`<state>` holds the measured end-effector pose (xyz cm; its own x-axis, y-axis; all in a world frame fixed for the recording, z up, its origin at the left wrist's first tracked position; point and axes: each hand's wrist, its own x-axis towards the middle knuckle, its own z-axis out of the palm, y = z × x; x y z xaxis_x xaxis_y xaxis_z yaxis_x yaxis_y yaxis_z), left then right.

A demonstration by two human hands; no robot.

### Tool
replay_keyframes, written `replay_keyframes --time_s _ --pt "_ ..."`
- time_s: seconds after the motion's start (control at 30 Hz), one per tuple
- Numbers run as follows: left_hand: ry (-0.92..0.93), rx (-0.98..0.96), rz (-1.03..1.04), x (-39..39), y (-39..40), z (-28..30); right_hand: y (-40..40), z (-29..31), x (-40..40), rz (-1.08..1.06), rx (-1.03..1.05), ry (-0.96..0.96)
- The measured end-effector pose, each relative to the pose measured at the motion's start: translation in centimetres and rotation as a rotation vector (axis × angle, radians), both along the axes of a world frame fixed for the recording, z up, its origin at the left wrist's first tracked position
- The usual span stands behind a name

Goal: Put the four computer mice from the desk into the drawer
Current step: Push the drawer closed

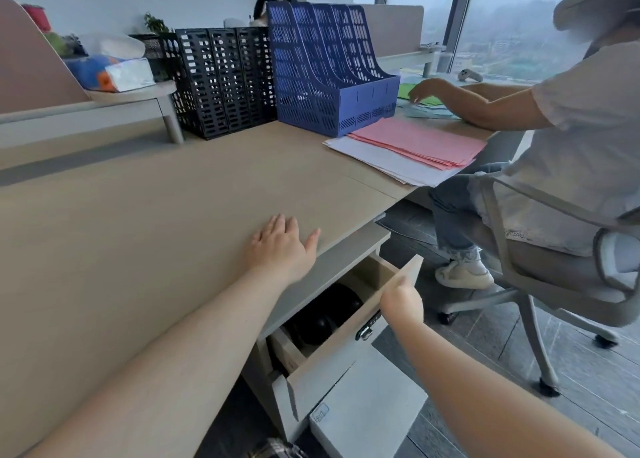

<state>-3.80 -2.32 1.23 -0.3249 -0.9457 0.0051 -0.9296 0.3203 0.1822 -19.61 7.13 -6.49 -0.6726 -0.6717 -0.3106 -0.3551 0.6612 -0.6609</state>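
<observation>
Bare right hand [401, 300] sits on the top edge of the drawer [349, 347] front, grip curled on it w/ nothing else held, prob. to push it shut; left hand [282, 246] lies flat, fingers apart & empty, on the bench [138, 232], likely for bracing. Dark rounded mice [323, 319] are in the half-open drawer, count unclear; none visible on the bench, so task looks approx. done.

Table [145, 208]: pale beige wood grain. Mice [322, 319]: glossy black, in drawer [346, 350] with light tan inside and pale grey front. File rack [221, 80]: black lattice. File rack [332, 70]: blue, slotted grid. Paper [419, 144]: pink sheets over white. Tissue pack [110, 71]: blue, orange and white. Chair [540, 277]: light grey. Floor [588, 371]: dark grey planks.
</observation>
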Motion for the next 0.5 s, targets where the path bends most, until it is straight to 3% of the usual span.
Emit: replay_keyframes --time_s 0.03,0.07,0.5 --pt "-0.01 0.004 -0.006 -0.1 -0.3 -0.1 -0.3 0.6 0.1 -0.136 -0.032 -0.139" --pt "-0.017 0.008 -0.015 -0.2 -0.7 -0.2 -0.7 0.5 0.2 -0.152 -0.084 -0.137" --pt "-0.021 0.024 -0.065 -0.6 -2.7 -0.6 -5.7 -0.2 1.2 0.121 0.001 -0.121"
